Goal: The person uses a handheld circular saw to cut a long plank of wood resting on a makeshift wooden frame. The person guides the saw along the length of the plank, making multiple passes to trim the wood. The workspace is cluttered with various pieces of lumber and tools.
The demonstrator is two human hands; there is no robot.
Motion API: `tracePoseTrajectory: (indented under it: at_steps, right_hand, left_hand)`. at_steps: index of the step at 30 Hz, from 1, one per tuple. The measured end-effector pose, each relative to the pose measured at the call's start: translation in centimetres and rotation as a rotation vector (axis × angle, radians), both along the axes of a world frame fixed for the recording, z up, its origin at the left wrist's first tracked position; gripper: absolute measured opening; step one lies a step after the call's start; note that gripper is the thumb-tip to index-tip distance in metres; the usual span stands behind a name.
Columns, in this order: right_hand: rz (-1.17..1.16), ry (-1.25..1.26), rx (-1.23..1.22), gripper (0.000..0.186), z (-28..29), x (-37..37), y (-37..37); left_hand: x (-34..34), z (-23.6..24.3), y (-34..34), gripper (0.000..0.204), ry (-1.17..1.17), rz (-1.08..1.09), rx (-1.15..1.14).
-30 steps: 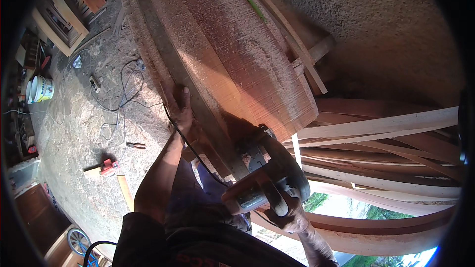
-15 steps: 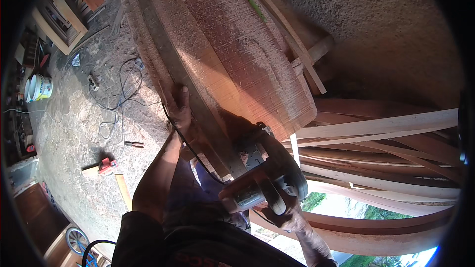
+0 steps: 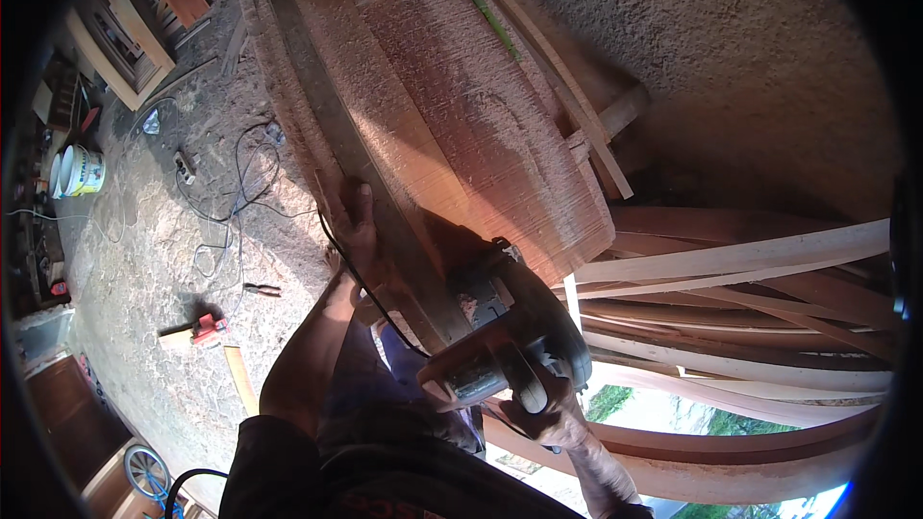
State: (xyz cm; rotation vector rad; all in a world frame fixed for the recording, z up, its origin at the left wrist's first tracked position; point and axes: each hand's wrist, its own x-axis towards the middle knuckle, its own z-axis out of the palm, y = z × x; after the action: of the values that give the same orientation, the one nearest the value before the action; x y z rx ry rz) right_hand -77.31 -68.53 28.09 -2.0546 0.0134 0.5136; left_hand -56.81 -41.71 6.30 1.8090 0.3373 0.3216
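Note:
My right hand [image 3: 550,415] is closed round the rear handle of a dark circular saw [image 3: 510,346]. The saw rests at the near end of a wide reddish board [image 3: 461,125] covered in sawdust. A long, straight wooden strip [image 3: 356,154] lies along the board's left side and runs up to the saw's base. My left hand [image 3: 361,235] grips that strip, thumb on top and the other fingers mostly hidden at its outer edge. A black power cord [image 3: 358,274] passes over my left hand to the saw. The saw's blade is hidden.
Curved and straight planks [image 3: 740,250] are stacked at the right, beside a rough wall [image 3: 692,67]. On the floor to the left lie pliers [image 3: 262,289], a red tool [image 3: 206,329], tangled cables [image 3: 236,202] and a power strip [image 3: 184,167]. White buckets [image 3: 81,171] stand farther left.
The saw and my right hand have shifted very slightly to the left. My left hand keeps its grip on the strip, and the view has tilted a little.

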Motion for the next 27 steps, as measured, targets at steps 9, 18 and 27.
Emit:
tracePoseTrajectory:
  at_steps: [9, 18, 27]
  right_hand:
    - [0.04, -0.098, -0.012, 0.053, 0.0, 1.8, 0.7]
    - [0.072, -0.174, -0.025, 0.058, -0.6, 3.3, 1.5]
    - [0.105, -0.256, -0.024, 0.05, -1.0, 4.8, 2.2]
  left_hand:
    - [-0.7, 4.0, -0.7, 0.072, 0.008, -0.088, -0.208]
    - [-0.9, -3.3, 1.7, 0.075, -0.089, -0.215, -0.057]
    - [-0.3, -1.1, 1.3, 0.076, -0.199, -0.132, 0.099]
